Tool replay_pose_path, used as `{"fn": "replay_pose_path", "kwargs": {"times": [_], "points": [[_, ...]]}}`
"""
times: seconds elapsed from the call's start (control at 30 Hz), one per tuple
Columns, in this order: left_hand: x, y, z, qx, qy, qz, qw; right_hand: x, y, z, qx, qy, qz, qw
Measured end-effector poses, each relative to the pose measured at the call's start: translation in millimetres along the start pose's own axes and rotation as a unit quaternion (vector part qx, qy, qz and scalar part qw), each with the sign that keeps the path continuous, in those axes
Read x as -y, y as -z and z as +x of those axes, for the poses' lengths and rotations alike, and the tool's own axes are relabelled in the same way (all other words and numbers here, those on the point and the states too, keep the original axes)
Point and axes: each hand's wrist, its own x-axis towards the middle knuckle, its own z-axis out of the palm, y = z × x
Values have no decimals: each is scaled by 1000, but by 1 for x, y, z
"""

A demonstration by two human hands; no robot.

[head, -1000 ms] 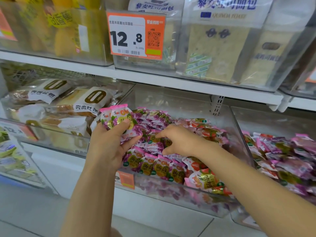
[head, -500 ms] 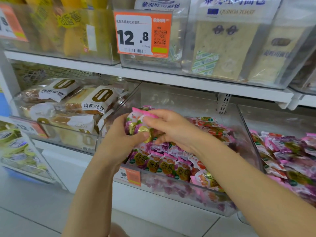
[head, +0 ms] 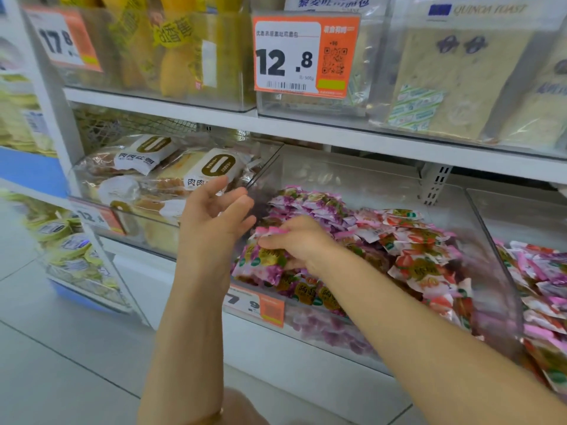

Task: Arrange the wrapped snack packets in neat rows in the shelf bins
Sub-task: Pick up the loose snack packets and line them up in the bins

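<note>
Left hand (head: pixel 214 216) now off the bundle, fingers loose; right hand (head: pixel 302 245) grips pink-purple foil packets (head: pixel 260 262). Seat them upright against near row in clear plastic bin (head: pixel 383 185).

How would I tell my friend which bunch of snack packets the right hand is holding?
Find the big orange 12.8 price tag, then look at the clear bin below it. At its front left corner the right hand grips a small bunch of purple packets with gold labels. Only this bunch sits raised above the rows, and the red packets lie further right.
</note>
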Motion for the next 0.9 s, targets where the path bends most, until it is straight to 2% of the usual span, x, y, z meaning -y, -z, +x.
{"fn": "replay_pose_path", "kwargs": {"times": [0.03,0.1,0.2,0.3,0.47,0.57,0.63,0.73,0.8,0.9], "points": [[1,-1,0,-2,6,-7,1000,0,-7,3,-6,26,-113,993],[0,0,0,-7,16,-13,1000,2,-14,4,-19,63,-312,948],[1,1,2,-16,22,-2,1000,4,-8,-3,-33,78,-407,909],[1,1,2,-18,23,1,1000,1,1,-10,-64,134,-495,856],[2,-4,0,-13,23,3,1000,-8,-3,-19,10,195,-446,874],[5,-13,-2,8,28,14,999,-4,15,-33,-28,230,-369,900],[8,-24,-6,37,38,37,998,-1,48,-49,-58,236,-351,904],[14,-45,-14,92,46,86,991,-1,112,-81,-102,191,-385,897],[19,-58,-19,136,40,131,981,-6,145,-97,-119,153,-433,880],[29,-74,-27,224,26,250,942,-19,165,-105,-117,93,-476,867]]}}
